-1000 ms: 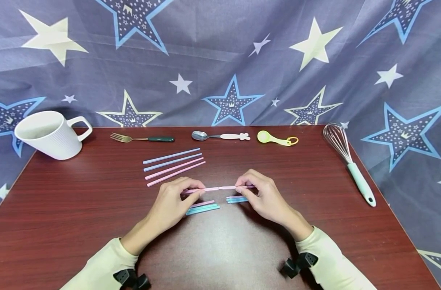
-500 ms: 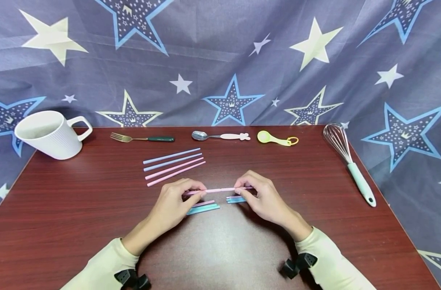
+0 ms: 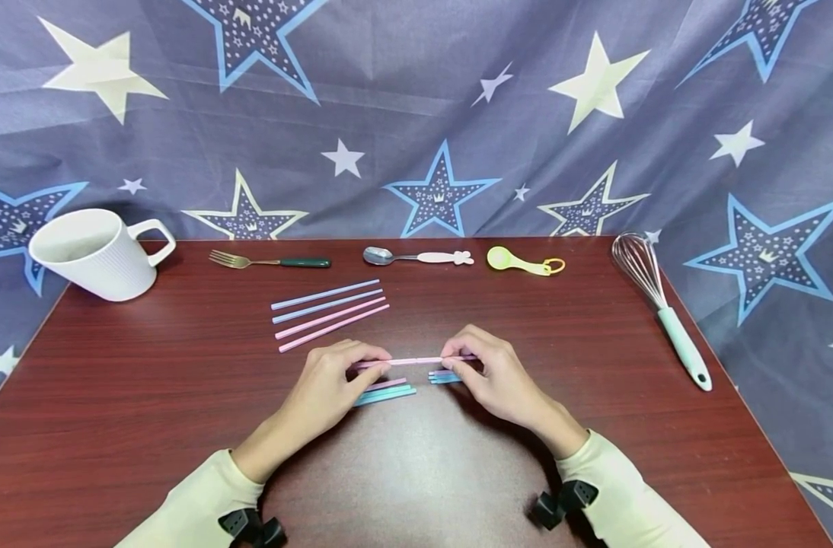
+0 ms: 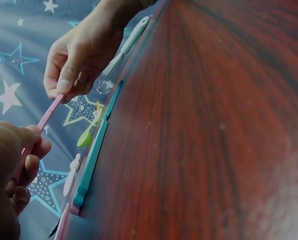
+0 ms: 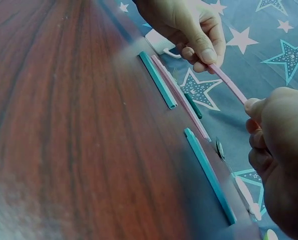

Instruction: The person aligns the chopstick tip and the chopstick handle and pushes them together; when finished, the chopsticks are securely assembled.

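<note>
Both hands pinch a slim pink chopstick (image 3: 416,361) from either side, low over the table. A small seam shows mid-length, where its two pieces meet end to end. The left hand (image 3: 330,380) grips the left piece between thumb and fingers. On the other piece is the right hand (image 3: 495,373), thumb and index finger near the seam. Under the left hand lie pink and teal chopstick pieces (image 3: 389,393); shorter-looking blue and pink pieces (image 3: 444,378) lie partly hidden by the right hand. In the right wrist view a teal piece (image 5: 209,175) has a narrower stub at one end.
Behind the left hand, blue chopsticks (image 3: 326,294) and pink chopsticks (image 3: 330,317) lie in a row. Along the back are a white mug (image 3: 108,259), a fork (image 3: 272,262), a spoon (image 3: 416,258), a yellow measuring spoon (image 3: 519,262) and, far right, a whisk (image 3: 666,320).
The two pink pieces, slightly out of line with a visible step between them earlier, now form one straight line. Both hands have shifted slightly closer together.
</note>
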The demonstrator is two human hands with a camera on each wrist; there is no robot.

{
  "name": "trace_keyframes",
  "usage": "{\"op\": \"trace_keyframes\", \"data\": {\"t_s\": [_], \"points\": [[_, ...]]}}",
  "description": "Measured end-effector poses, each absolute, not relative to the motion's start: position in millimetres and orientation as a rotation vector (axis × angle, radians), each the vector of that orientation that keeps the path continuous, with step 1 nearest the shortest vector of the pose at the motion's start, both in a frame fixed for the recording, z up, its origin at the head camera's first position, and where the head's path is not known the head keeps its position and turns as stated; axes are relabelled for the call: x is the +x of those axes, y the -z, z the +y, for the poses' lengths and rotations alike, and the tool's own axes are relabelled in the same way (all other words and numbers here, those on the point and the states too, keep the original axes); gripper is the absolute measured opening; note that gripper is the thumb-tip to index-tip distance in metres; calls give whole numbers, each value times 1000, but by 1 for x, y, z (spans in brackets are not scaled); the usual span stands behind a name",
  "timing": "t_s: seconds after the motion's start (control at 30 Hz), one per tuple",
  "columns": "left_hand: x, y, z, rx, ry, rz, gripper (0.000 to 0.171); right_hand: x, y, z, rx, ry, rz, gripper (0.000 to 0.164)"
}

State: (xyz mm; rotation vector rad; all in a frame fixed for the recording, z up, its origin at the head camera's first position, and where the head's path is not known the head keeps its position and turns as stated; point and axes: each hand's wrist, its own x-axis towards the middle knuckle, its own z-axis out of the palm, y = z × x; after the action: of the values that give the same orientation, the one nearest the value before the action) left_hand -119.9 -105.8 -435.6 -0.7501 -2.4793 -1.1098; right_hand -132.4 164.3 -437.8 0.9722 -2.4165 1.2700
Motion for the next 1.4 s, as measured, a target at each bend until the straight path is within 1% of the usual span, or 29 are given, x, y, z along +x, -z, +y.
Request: {"op": "trace_keyframes", "data": {"t_s": [0.3,1.0,1.4], "points": [[-119,435,-106,-747,1103,-2461,6,-132,440,162,987,-1268,-2387,12],[-121,440,-105,-792,1124,-2373,9,-130,445,158,967,-1243,-2392,11],[-123,444,-106,-831,1129,-2314,13,-130,446,157,981,-1231,-2376,10]]}}
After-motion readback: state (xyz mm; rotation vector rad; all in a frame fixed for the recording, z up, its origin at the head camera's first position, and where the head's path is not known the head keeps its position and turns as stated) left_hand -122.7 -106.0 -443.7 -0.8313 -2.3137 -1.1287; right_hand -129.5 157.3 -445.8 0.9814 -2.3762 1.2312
